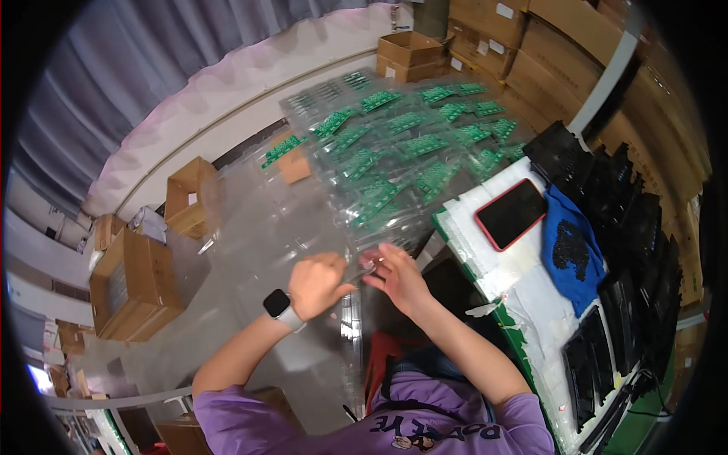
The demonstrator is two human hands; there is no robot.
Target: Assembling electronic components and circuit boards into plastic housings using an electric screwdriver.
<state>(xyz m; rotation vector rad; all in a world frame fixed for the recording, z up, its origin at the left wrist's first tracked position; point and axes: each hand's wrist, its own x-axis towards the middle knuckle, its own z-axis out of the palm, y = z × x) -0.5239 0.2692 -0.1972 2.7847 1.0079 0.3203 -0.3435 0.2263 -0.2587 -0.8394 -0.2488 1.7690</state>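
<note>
In front of me, both hands are raised close together above clear plastic. My left hand (315,284) is closed, its fingers curled downward and its thumb pointing toward the right hand; what it grips is hidden. My right hand (396,279) has its thumb and fingers bent around a small, shiny clear plastic piece (366,265), whose shape is hard to make out. Just beyond the hands lie clear plastic trays (341,205) bearing several green circuit boards (377,199). A smartwatch (277,303) is on my left wrist.
On the right, a white-topped workbench (485,265) carries a red-edged phone (512,214), a blue cloth (572,250) and several black plastic parts (633,303). Cardboard boxes stand at left (136,292) and far back (409,57). A grey curtain (152,68) hangs along the far left wall.
</note>
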